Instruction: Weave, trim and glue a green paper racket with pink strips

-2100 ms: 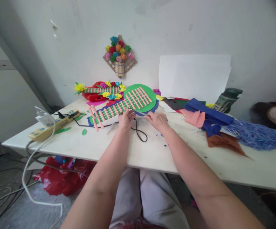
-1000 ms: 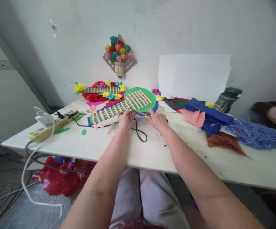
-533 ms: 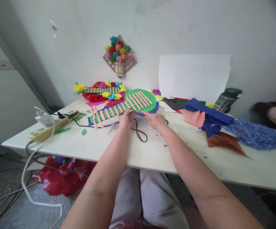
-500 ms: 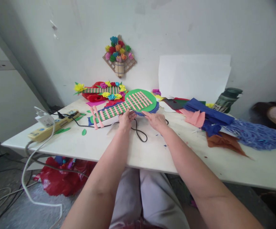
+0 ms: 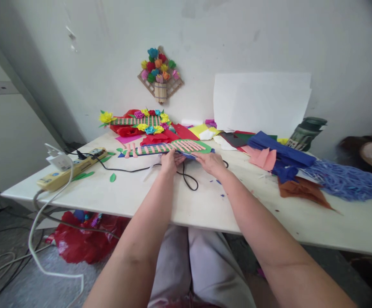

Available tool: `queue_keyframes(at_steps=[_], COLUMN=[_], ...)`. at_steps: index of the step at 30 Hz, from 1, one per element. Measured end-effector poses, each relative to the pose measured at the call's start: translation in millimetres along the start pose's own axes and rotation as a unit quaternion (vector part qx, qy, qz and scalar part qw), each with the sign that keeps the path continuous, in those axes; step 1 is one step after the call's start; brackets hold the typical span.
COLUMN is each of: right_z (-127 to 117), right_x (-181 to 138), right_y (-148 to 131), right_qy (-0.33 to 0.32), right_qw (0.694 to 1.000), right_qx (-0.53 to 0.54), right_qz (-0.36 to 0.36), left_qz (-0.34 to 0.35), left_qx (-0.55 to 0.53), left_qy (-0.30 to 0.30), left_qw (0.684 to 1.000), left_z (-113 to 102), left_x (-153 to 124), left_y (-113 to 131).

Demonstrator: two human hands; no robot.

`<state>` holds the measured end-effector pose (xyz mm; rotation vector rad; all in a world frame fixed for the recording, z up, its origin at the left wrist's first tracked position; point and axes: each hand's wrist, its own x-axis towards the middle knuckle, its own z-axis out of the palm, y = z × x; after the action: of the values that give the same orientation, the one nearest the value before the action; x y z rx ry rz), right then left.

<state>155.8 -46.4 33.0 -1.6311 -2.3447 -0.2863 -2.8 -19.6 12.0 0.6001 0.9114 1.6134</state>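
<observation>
A flat green guitar-shaped paper craft, ribbed with pink strips, is tilted so that I see its face at a shallow angle. Blue crepe paper shows along its near edge. My left hand grips that edge at mid-length, thumb on top and fingers underneath. At the rounded end, my right hand is closed on the edge and the blue paper; its fingertips are partly hidden. A black cord loops on the table below the hands.
A flower-trimmed guitar-shaped craft lies behind at left. A power strip with cables sits on the left of the white table. Crepe paper pieces, blue shredded strands and a dark green bottle occupy the right.
The green craft has tipped from showing its face broadly to lying nearly edge-on, its far side lowered. Red and yellow papers behind it are now exposed. Both hands stay at its near edge.
</observation>
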Motion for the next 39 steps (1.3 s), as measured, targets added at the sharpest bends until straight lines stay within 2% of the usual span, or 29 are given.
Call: queue_keyframes(at_steps=[4, 7, 9, 13, 15, 19, 24, 32, 39], right_z=[1, 1, 0, -2, -3, -6, -9, -11, -16], right_x=[1, 2, 2, 2, 2, 1, 1, 0, -1], right_y=[0, 0, 1, 1, 0, 0, 0, 1, 2], right_qy=[-0.002, 0.001, -0.001, -0.002, 0.001, -0.009, -0.013, -0.007, -0.008], right_qw=[1.000, 1.000, 1.000, 1.000, 1.000, 1.000, 1.000, 1.000, 0.999], right_qx=[0.011, 0.017, 0.017, 0.013, 0.013, 0.012, 0.015, 0.007, 0.036], right_qz=[0.003, 0.004, 0.003, 0.001, 0.002, 0.010, 0.006, 0.004, 0.011], left_qz=[-0.056, -0.095, -0.062, 0.077, 0.099, 0.065, 0.004, 0.025, 0.035], left_qx=[0.037, 0.140, 0.173, 0.137, 0.153, 0.220, 0.206, 0.209, 0.194], left_qy=[0.001, 0.015, 0.019, 0.004, -0.009, -0.074, -0.112, -0.157, -0.157], left_qw=[0.998, 0.985, 0.983, 0.988, 0.983, 0.971, 0.972, 0.965, 0.968], left_z=[2, 1, 0, -2, -1, 3, 6, 3, 2], left_x=[-6, -10, -11, -10, -10, -15, -18, -15, -11], left_y=[5, 8, 8, 6, 6, 5, 6, 5, 2])
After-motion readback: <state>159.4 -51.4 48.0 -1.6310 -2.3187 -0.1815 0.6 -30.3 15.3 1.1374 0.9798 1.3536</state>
